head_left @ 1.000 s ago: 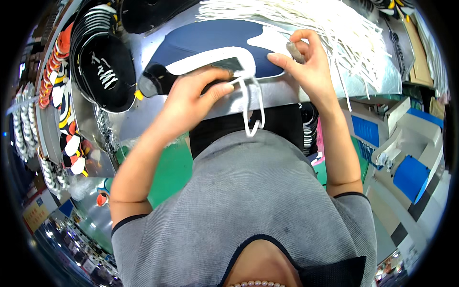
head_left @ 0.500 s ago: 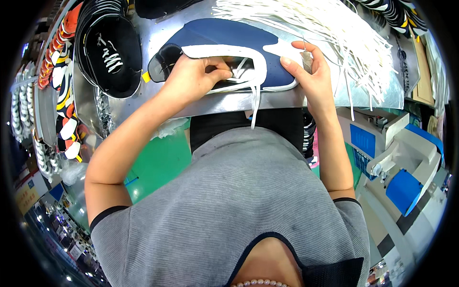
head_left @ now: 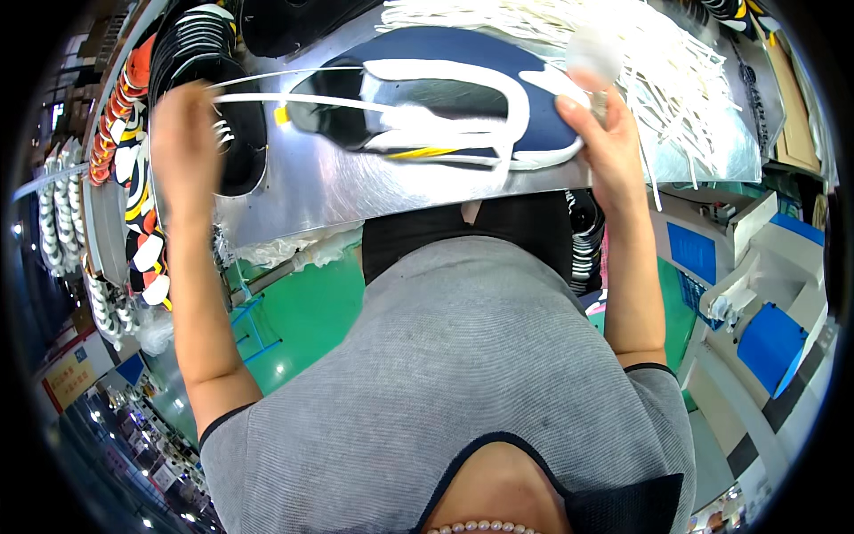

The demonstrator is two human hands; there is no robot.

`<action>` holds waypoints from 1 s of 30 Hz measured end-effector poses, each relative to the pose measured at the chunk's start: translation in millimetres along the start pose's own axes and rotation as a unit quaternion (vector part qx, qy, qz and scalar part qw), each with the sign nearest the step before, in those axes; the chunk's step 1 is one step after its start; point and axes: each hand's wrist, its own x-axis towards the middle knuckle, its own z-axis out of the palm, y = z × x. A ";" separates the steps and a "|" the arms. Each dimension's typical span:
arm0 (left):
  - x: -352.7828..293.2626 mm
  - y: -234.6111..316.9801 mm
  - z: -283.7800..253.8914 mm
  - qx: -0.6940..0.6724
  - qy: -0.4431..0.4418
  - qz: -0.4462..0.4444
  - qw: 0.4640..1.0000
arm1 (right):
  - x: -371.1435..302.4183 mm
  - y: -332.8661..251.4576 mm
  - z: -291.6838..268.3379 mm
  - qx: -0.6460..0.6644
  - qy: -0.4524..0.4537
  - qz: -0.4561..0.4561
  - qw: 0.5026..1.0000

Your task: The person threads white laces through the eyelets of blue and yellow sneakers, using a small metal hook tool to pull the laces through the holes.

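A navy and white shoe upper [head_left: 427, 52] lies on the metal table, its opening facing me. My left hand [head_left: 187, 147], smeared by motion, is far left of it with fingers closed on a white shoelace [head_left: 294, 99]. Two strands run taut from that hand to the shoe's opening, and a short lace end hangs over the near edge. At the toe end, my right hand [head_left: 609, 133] rests its thumb against the upper. An awl-like tool [head_left: 600, 107] with a grey-brown handle sits in its curled fingers; its tip is lost in blur.
A heap of loose white laces [head_left: 676, 98] covers the table's far right. Stacked black shoe uppers [head_left: 242, 165] stand at the left, and another dark upper [head_left: 302, 22] lies at the back. Colourful shoe parts [head_left: 147, 240] line a rack beyond the table's left edge.
My left hand has moved out of the shoe's opening, far to the left, drawing the shoelace out straight. The upper and my right hand have shifted slightly right.
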 end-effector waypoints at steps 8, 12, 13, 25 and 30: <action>-4.6 68.3 -25.4 -0.305 -0.157 -0.103 0.933 | 0.0 9.3 2.0 -0.450 0.033 -0.115 0.885; 35.9 120.7 -17.7 -0.327 -0.110 0.089 0.934 | 4.6 5.0 -4.5 -0.498 0.122 -0.261 0.818; 42.3 118.6 -5.1 -0.310 -0.071 0.081 0.945 | 2.8 -3.9 -6.3 -0.446 0.139 -0.248 0.849; 27.9 147.3 33.9 -0.351 -0.092 -0.007 0.932 | 0.6 2.9 59.1 -0.350 -0.148 -0.274 0.883; 19.5 171.9 53.8 -0.387 -0.111 0.037 0.915 | 19.8 23.6 54.8 -0.200 -0.152 -0.230 0.940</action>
